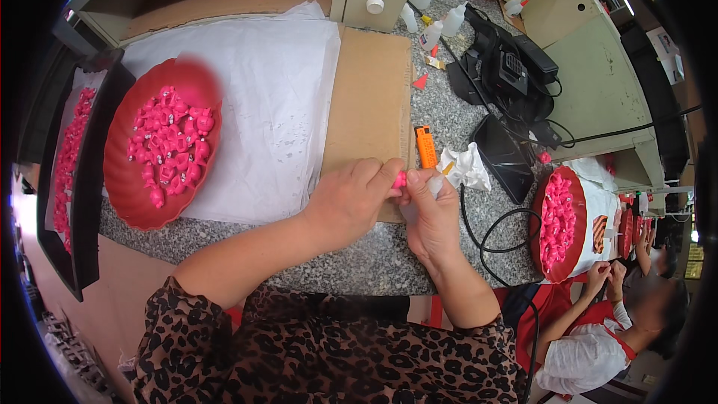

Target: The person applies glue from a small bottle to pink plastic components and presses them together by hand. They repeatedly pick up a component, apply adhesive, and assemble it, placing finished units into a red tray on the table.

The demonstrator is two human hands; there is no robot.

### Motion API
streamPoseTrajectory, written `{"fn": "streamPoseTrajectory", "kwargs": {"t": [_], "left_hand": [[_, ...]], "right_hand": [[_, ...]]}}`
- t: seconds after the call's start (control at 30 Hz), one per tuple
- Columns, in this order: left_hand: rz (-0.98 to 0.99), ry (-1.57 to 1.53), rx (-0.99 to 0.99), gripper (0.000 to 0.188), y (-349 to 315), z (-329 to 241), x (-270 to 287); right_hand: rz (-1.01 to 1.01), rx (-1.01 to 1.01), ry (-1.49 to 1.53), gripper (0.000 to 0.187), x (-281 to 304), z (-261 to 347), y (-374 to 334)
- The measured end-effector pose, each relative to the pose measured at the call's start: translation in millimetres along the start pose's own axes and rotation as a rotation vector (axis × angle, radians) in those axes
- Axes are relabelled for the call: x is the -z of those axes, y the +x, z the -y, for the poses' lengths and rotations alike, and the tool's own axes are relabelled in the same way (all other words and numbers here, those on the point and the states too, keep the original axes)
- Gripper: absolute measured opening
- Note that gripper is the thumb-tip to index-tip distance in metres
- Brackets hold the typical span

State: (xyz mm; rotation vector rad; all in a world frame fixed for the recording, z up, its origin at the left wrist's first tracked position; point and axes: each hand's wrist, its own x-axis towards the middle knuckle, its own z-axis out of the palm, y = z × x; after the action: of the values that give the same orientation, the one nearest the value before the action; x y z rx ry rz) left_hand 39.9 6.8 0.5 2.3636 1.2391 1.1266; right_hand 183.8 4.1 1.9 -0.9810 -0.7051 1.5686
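Head view: granite worktop (359, 262) w/ white paper sheet (254, 90) and cardboard strip (370, 97) on it. Red tray (123, 179) at left, full of small pink parts. L hand (348, 202) pinches a pink piece (400, 179) betw thumb + fingers, at cardboard's near end. R hand (432, 213) closed around a whitish applicator, touching L hand. Orange lighter (425, 147) just behind, crumpled white tissue (467, 167) beside it.

The two hands meet at the near edge of the cardboard sheet (368, 97), the left hand (351, 198) touching the right hand (432, 217), a small piece (400, 179) between them. The bowl of pieces (123, 179) lies on paper (262, 82) to the left. A lighter (425, 147) lies just behind the hands, a second bowl (540, 254) to the right.
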Motion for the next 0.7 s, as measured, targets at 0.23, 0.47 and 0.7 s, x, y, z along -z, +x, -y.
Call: {"fn": "streamPoseTrajectory", "kwargs": {"t": [0.23,0.47,0.7], "left_hand": [[0.031,0.016,0.018,0.041,0.3,-1.3,1.9],[0.017,0.005,0.010,0.040,0.6,-0.2,0.4],[0.017,0.006,0.009,0.041,0.8,-0.5,0.3]], "right_hand": [[0.006,-0.002,-0.001,0.012,-0.6,0.6,-0.2],[-0.008,-0.003,-0.003,0.012,-0.9,0.1,-0.1],[-0.016,-0.001,-0.003,0.012,-1.5,-0.3,0.2]]}}
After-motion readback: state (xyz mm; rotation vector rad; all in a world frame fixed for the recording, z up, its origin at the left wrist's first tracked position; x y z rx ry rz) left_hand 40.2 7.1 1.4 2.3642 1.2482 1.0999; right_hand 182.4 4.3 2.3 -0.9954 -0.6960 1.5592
